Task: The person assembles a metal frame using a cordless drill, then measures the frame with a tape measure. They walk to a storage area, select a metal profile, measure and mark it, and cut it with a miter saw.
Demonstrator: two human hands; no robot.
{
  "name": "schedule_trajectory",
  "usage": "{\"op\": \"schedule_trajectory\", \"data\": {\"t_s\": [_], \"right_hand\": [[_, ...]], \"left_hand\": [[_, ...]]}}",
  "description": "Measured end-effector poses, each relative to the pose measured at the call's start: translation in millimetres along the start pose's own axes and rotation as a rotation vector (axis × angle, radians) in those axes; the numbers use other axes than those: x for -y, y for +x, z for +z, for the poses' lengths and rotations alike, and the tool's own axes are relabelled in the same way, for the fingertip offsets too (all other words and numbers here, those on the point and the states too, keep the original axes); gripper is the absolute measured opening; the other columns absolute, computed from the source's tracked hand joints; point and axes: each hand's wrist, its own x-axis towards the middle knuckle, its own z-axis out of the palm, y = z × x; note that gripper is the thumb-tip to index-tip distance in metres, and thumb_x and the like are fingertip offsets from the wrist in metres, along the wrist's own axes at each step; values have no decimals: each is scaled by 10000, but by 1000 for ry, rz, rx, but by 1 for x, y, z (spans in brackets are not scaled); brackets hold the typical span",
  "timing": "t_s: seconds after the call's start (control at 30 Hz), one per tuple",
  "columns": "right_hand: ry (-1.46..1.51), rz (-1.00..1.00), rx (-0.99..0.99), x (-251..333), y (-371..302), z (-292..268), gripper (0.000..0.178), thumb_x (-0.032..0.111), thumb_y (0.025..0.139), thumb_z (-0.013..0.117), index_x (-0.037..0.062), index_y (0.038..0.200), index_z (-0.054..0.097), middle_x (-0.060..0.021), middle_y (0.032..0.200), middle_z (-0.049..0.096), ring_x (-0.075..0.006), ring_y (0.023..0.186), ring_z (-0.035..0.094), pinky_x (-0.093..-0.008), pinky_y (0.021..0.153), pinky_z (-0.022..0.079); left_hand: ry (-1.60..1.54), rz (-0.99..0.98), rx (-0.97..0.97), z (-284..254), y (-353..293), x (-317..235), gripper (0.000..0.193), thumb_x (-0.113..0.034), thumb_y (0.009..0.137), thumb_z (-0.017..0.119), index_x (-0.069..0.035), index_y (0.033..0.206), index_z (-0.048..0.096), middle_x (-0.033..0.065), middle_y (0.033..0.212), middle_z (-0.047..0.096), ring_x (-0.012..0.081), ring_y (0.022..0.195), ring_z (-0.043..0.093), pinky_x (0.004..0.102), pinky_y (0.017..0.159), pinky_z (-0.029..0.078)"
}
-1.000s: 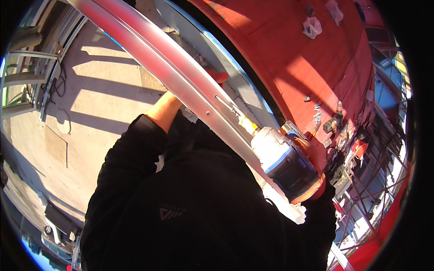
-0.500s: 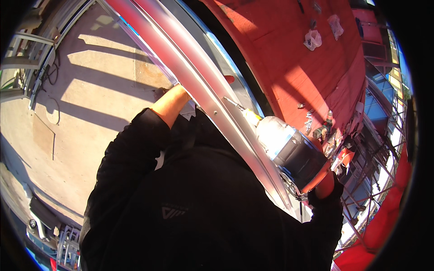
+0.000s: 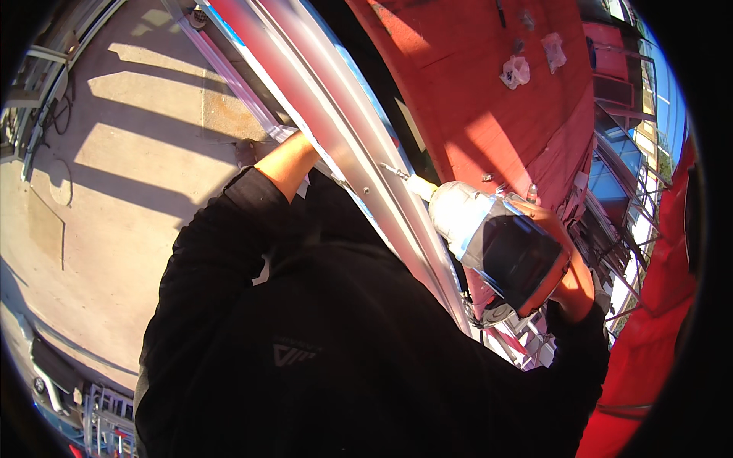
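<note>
A long silver metal rail (image 3: 328,114) runs from the top left down to the lower right. My right hand (image 3: 569,275) grips a grey and black power drill (image 3: 496,244), whose bit (image 3: 395,172) touches the rail's right face. My left hand (image 3: 286,164) reaches up behind the rail's left side; its fingers are hidden by the rail, so what it holds is unclear. My black sleeves and torso (image 3: 343,351) fill the lower middle of the view.
A red surface (image 3: 489,114) with two small plastic bags (image 3: 527,65) lies to the right of the rail. Far below on the left is sunlit concrete ground (image 3: 114,191). Scaffold tubes (image 3: 618,229) stand at the right edge.
The drill has risen along the rail and its bit now touches the metal. My left forearm has shifted right and upward in view, and the rail appears steeper.
</note>
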Motion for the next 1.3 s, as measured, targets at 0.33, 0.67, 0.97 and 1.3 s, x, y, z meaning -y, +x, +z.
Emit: {"op": "schedule_trajectory", "data": {"t_s": [0.33,0.67,0.97,1.3], "right_hand": [[-25,36,27,5,10,-7,277,170,843,675,5,1064,639,-47,905,650,-179,800,653,-298,705,524],[-53,32,52,15,20,-3,291,175,823,699,1,1051,645,-46,892,650,-182,790,652,-299,696,519],[-75,69,92,24,37,-7,304,180,805,720,-2,1039,650,-45,881,649,-185,780,651,-300,687,515],[-216,147,165,9,50,-12,700,590,816,683,-69,1049,641,-71,853,657,-161,763,648,-304,669,505]], "left_hand": [[-34,18,-8,1,3,7,428,-387,920,613,-23,1143,633,126,1167,630,247,1077,586,407,954,460],[-45,22,-4,1,7,8,415,-387,928,606,-23,1124,634,124,1145,633,242,1058,588,400,941,465],[-71,28,3,-1,11,10,404,-386,936,600,-22,1107,635,121,1125,635,236,1040,590,393,929,470],[-115,31,8,-3,18,22,394,-386,944,593,-22,1088,636,119,1102,637,230,1021,592,386,916,475]]}}
